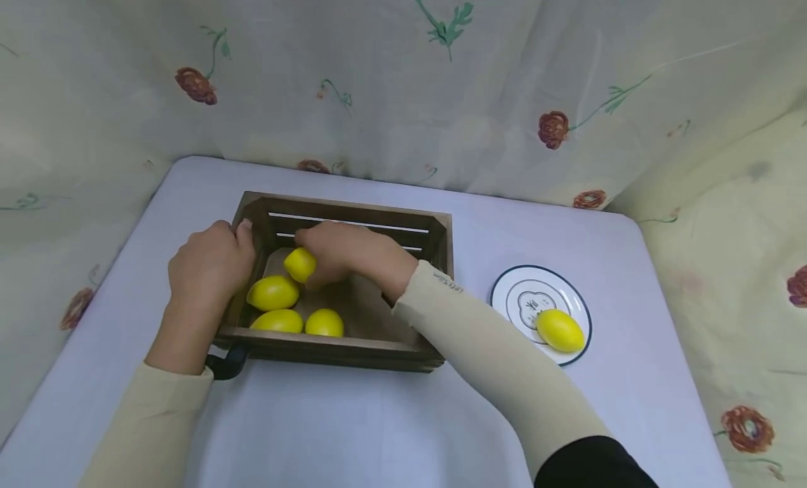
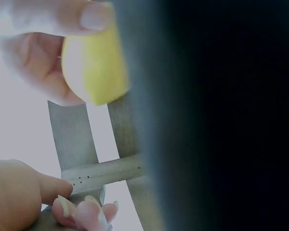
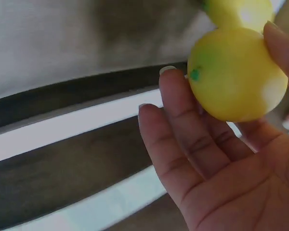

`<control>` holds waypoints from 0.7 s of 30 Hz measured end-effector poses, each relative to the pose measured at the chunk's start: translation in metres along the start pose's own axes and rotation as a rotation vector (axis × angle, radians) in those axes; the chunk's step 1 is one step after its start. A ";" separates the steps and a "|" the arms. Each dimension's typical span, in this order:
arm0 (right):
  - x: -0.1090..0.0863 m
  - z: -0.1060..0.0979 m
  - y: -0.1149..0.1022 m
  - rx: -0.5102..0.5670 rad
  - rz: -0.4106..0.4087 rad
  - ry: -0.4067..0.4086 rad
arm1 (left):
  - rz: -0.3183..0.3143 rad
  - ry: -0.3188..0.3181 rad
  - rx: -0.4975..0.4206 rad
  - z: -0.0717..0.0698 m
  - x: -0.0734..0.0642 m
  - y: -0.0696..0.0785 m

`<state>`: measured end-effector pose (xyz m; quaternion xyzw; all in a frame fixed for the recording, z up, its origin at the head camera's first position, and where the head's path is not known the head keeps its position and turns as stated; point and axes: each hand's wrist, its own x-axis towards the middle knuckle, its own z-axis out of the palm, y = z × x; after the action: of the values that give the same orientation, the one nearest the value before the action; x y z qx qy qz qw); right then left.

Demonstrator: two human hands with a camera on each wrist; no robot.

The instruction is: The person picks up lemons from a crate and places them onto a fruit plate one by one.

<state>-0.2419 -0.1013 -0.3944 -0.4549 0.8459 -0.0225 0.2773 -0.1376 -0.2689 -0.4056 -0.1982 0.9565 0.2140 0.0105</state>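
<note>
A brown wooden slatted crate [image 1: 340, 351] stands on the table. My left hand [image 1: 211, 260] grips its left wall, with fingers curled over the rim. Inside the crate, my right hand [image 1: 343, 250] holds a yellow lemon [image 1: 299, 265] between thumb and fingers. The right wrist view shows this lemon [image 3: 238, 74] with a green stem spot, above the spread palm. More lemons lie on the crate floor: one at the left [image 1: 273, 293], another lemon [image 1: 278, 321] at the front left, and a third lemon [image 1: 324, 323] beside it along the front wall.
To the right of the crate, a white plate [image 1: 512, 292] with a dark rim bears one lemon [image 1: 560, 330]. White cloth [image 1: 353, 432] covers the table. Flower-patterned curtains [image 1: 378, 75] hang behind and at both sides. A dark strap piece [image 1: 228, 363] shows by the left wrist.
</note>
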 end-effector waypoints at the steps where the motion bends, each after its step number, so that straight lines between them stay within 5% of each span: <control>1: -0.003 -0.002 0.000 0.001 -0.004 0.006 | 0.000 0.002 0.001 0.000 0.000 0.001; 11: -0.038 -0.017 -0.003 -0.095 0.048 0.026 | 0.015 0.017 0.001 0.000 0.000 0.002; 21: -0.075 -0.021 0.001 -0.127 0.005 0.078 | 0.023 0.016 0.033 0.002 0.000 0.002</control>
<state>-0.2206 -0.0461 -0.3430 -0.4682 0.8570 0.0142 0.2147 -0.1390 -0.2662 -0.4063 -0.1888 0.9622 0.1964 0.0035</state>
